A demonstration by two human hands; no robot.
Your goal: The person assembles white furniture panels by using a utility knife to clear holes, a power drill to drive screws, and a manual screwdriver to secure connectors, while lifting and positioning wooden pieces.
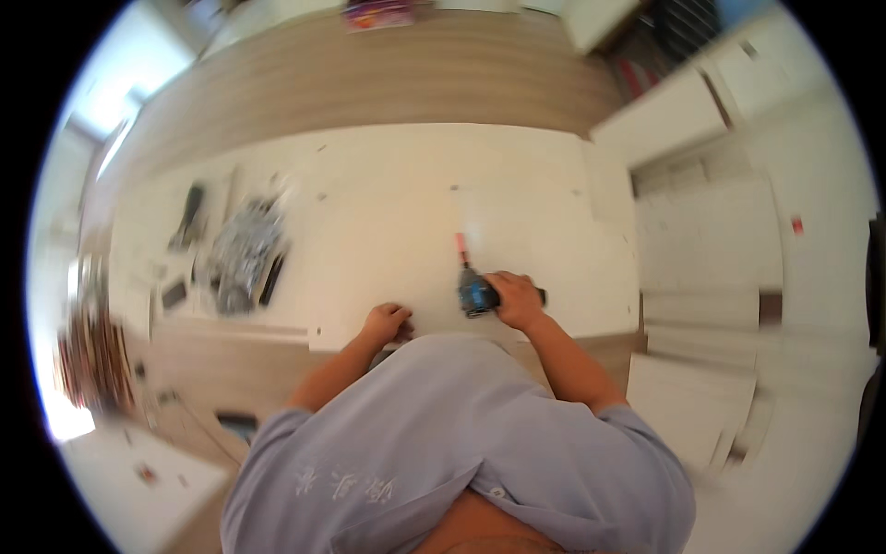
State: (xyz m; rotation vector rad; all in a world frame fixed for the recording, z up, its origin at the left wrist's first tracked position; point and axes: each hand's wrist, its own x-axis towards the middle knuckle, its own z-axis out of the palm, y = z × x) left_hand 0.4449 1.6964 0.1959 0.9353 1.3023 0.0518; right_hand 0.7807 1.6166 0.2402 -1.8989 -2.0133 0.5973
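Note:
A black and blue cordless drill (476, 294) is gripped in my right hand (519, 297), over the near part of a large white panel (397, 212). From its front a red-tipped bit (460, 246) points away from me. My left hand (389, 322) is by the panel's near edge, left of the drill, with its fingers curled in. What they hold, if anything, cannot be made out. Small dark spots, perhaps holes or fittings, dot the panel, one of them (454, 188) beyond the bit.
To the left lie a clear plastic bag of small hardware (245, 247), a dark-handled tool (190, 214) and a black strip (271, 280). White boards (706, 235) lie on the right, more (664, 120) at the far right. A stack of thin pieces (92, 355) stands far left.

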